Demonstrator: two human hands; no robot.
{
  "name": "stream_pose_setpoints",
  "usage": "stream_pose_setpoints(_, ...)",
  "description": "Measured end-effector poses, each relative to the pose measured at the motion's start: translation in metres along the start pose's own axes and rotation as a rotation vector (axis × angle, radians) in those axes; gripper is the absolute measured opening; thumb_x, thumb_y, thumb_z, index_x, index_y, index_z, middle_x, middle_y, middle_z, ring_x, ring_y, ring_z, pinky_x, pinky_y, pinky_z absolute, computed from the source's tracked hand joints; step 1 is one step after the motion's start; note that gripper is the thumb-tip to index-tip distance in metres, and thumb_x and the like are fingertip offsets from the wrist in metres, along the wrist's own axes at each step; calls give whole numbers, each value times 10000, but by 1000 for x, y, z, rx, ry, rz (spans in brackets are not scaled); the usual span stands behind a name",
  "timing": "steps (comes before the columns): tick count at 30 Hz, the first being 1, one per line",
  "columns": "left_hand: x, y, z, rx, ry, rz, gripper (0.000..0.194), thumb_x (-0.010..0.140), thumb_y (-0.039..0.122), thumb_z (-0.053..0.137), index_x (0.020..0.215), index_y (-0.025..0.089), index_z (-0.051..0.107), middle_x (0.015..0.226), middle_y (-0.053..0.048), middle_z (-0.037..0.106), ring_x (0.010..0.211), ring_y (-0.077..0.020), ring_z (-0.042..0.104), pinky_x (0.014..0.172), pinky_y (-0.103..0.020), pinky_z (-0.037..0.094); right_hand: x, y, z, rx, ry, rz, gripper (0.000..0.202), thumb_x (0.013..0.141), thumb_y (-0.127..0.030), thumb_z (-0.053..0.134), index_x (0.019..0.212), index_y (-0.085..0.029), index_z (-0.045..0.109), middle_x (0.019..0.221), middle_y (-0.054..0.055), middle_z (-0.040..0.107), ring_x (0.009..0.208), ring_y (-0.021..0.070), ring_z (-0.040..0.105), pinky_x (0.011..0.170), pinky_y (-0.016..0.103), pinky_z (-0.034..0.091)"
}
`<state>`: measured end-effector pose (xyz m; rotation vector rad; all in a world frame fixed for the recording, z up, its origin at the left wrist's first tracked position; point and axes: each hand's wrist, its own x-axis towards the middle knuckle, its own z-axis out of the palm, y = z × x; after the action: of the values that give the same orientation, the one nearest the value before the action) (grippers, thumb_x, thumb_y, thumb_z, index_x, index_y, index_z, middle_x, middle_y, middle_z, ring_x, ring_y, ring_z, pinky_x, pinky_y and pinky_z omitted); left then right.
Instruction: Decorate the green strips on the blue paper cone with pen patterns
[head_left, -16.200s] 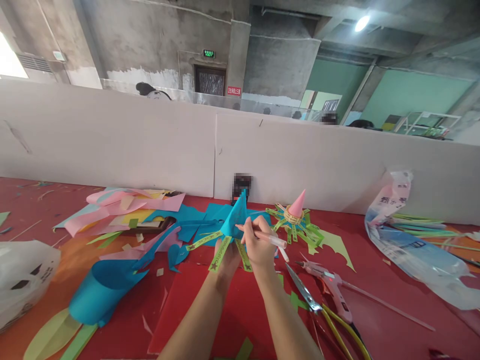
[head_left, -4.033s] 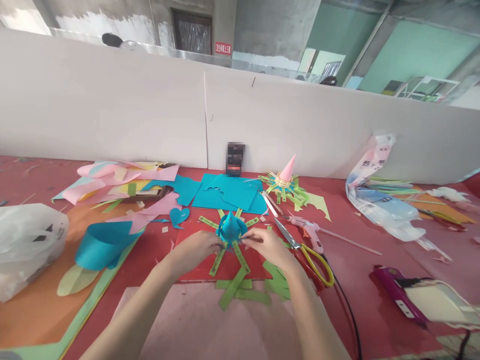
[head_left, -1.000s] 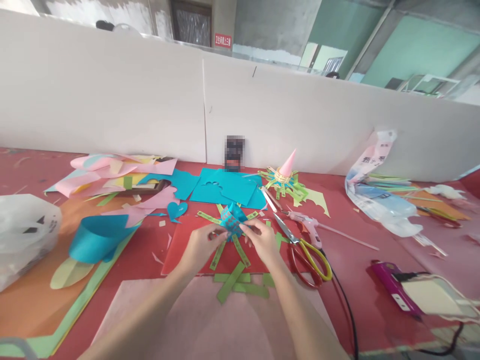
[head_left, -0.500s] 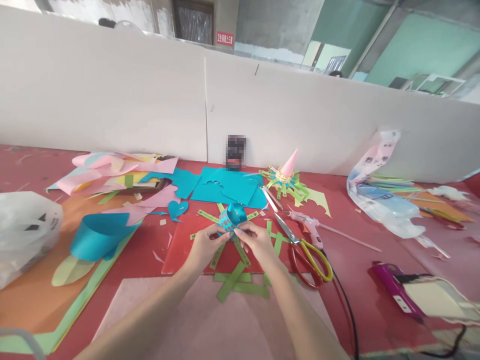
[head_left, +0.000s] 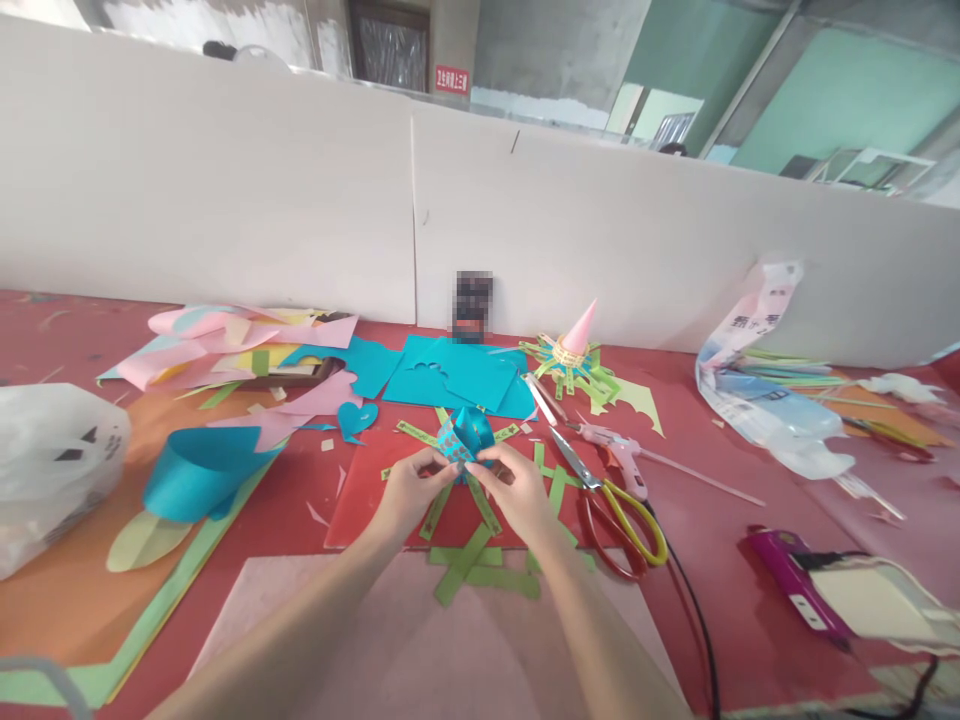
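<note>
- At the far left of the red bench (head_left: 750, 520) lies a white plastic bag (head_left: 56, 460), with an orange sheet (head_left: 82, 600) edged in pale green in front of it.
- Just right of the bag stands a curled band of blue paper (head_left: 199, 480), open side up; behind it is a loose heap of pink paper (head_left: 225, 345) with bits of yellow and green in it.
- A small blue paper heart (head_left: 355, 418) lies between that heap and the hands.
- The left hand (head_left: 411, 490) pinches the left lower edge of a small blue paper cone (head_left: 465, 438) between thumb and fingertips.
- The blue paper cone is tipped on its side above a red sheet (head_left: 360, 500), its open mouth turned toward the camera, with green paper strips (head_left: 480, 570) fanning out from under it and lying loose on the sheet and on the pink sheet nearer the camera.
- The right hand (head_left: 517, 490) pinches the cone's right lower edge, fingertips almost meeting those of the left hand.
- Flat blue paper sheets (head_left: 450, 375) with cut-out shapes lie behind the cone.
- Right of the hands lie yellow-handled scissors (head_left: 611, 500), blades pointing away, and just beyond them a pink glue gun (head_left: 615, 455).
- Farther back stands a pink paper cone (head_left: 579, 328) on a ring of green strips, near the white partition (head_left: 600, 250).
- At the right are a crumpled plastic packet (head_left: 765, 400) and, near the front edge, a magenta device (head_left: 795, 580) with a cable.
</note>
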<state>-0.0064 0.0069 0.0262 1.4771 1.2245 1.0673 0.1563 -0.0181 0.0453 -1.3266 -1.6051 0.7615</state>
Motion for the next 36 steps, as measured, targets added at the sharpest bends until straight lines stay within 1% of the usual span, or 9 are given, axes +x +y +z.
stream_pose_setpoints(5, 0, 0, -1, 0, -11, 0, 294, 674, 452, 617, 614, 167, 574, 606, 6, 611, 599, -138, 541, 599, -242, 406, 0, 4, 2, -14, 0, -27, 235, 812, -423, 585, 879, -201, 624, 708, 21, 621, 589, 151, 575, 547, 247, 438)
stream_pose_setpoints(9, -1, 3, -2, 9, -17, 5, 293, 681, 452, 615, 621, 167, 581, 604, 7, 597, 594, -134, 530, 590, -239, 394, -1, 4, 3, 20, -12, -65, 250, 834, -439, 545, 779, -203, 604, 711, 22, 595, 578, 141, 556, 546, 244, 432)
stream_pose_setpoints(11, -1, 4, -2, 10, -18, 11, 298, 682, 460, 612, 620, 170, 577, 601, 10, 590, 589, -132, 524, 582, -236, 390, -1, 2, 2, 54, -20, -59, 264, 835, -449, 538, 751, -205, 592, 685, 9, 569, 557, 132, 539, 539, 241, 427)
stream_pose_setpoints(13, -1, 4, -2, 4, -25, 21, 304, 682, 467, 610, 622, 172, 570, 605, 10, 590, 594, -131, 524, 586, -234, 394, -1, 1, 0, 107, -48, -13, 266, 826, -456, 550, 741, -207, 587, 610, -17, 527, 517, 122, 514, 513, 234, 410)
stream_pose_setpoints(17, -2, 4, -1, -8, -48, 37, 296, 694, 462, 604, 640, 173, 569, 633, 3, 610, 623, -137, 543, 606, -236, 413, 0, 1, -2, 217, -127, 124, 277, 801, -476, 576, 738, -206, 584, 457, -63, 432, 410, 105, 443, 421, 218, 341)
stream_pose_setpoints(22, -2, 6, -3, 12, -47, 45, 271, 705, 432, 607, 640, 172, 567, 625, 11, 600, 609, -129, 537, 595, -230, 403, 0, 1, -2, 287, -133, 194, 286, 792, -484, 582, 809, -199, 598, 394, -73, 458, 322, 86, 405, 350, 198, 277)
stream_pose_setpoints(26, -3, 6, -3, 36, -57, 53, 260, 710, 417, 608, 638, 171, 562, 606, 14, 577, 590, -125, 522, 565, -225, 384, 0, 0, -2, 326, -128, 264, 296, 784, -487, 591, 808, -192, 588, 331, -79, 452, 260, 87, 399, 313, 184, 240)
stream_pose_setpoints(32, -3, 5, -3, 62, -54, 85, 272, 770, 431, 541, 688, 173, 570, 670, 0, 600, 640, -132, 552, 610, -226, 418, 2, 3, -1, 342, -99, 289, 307, 775, -494, 598, 804, -189, 584, 328, -74, 474, 259, 101, 438, 313, 181, 254)
stream_pose_setpoints(36, -2, 2, -4, 108, -57, 121, 280, 794, 432, 515, 696, 172, 555, 678, -2, 601, 646, -130, 563, 605, -219, 432, 1, 2, 0, 313, -119, 278, 297, 800, -495, 568, 794, -199, 561, 342, -75, 479, 277, 112, 469, 324, 185, 272)
